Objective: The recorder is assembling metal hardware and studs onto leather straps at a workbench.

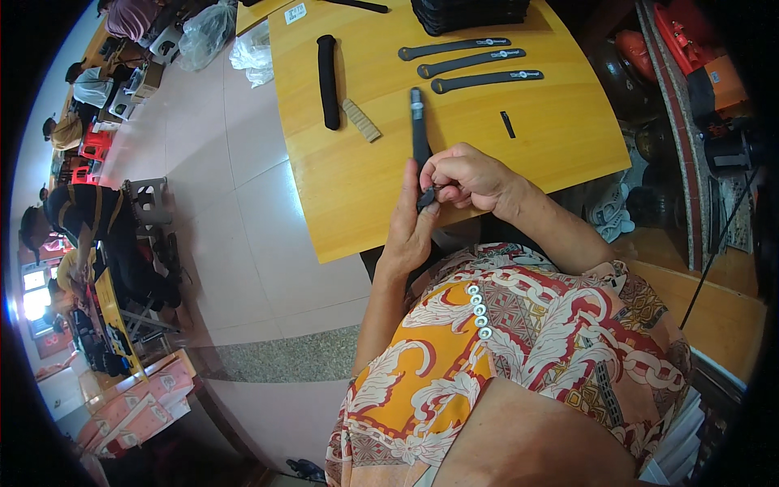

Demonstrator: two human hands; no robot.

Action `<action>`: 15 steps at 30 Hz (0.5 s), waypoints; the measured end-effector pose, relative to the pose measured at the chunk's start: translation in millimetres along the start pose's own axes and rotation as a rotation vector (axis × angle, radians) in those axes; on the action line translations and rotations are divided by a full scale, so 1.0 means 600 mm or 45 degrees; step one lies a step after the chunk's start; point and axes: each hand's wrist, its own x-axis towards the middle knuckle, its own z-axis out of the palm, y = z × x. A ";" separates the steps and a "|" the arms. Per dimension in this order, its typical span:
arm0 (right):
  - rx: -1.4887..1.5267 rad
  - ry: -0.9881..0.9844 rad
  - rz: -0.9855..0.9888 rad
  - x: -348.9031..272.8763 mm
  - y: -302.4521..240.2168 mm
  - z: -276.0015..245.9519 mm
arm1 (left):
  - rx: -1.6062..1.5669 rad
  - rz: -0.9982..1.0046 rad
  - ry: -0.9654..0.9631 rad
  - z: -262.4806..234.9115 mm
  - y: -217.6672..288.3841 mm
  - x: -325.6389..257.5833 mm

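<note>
Near the front edge of the yellow table, my left hand [408, 223] is closed around a dark grey strap [419, 130], thumb pressed on its near end. The strap's far end points away from me over the tabletop. My right hand [475, 178] pinches at the same near end, fingertips meeting the left thumb; what exactly lies between them is mostly hidden. Beyond my hands, three similar straps lie side by side, the nearest strap [491, 81] having a rounded end with a hole. A small black strip [508, 124] rests to their right.
A long black roll [327, 81] and a tan ribbed piece [361, 120] lie left of the straps on the table [341, 211]. At the back stands a black stack [469, 12]. Clear plastic bags [253, 53] sit beyond the left edge; shelving [682, 154] borders the right. People work at left.
</note>
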 end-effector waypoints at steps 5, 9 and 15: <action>0.133 -0.066 -0.159 -0.002 -0.009 -0.011 | -0.728 -0.133 -0.015 0.006 -0.005 -0.007; -0.442 -0.080 -0.416 -0.025 -0.007 0.019 | -1.162 -0.266 0.124 0.017 0.004 -0.014; -1.283 0.234 -0.973 -0.032 0.016 0.032 | -1.282 -0.385 0.361 0.030 0.045 -0.016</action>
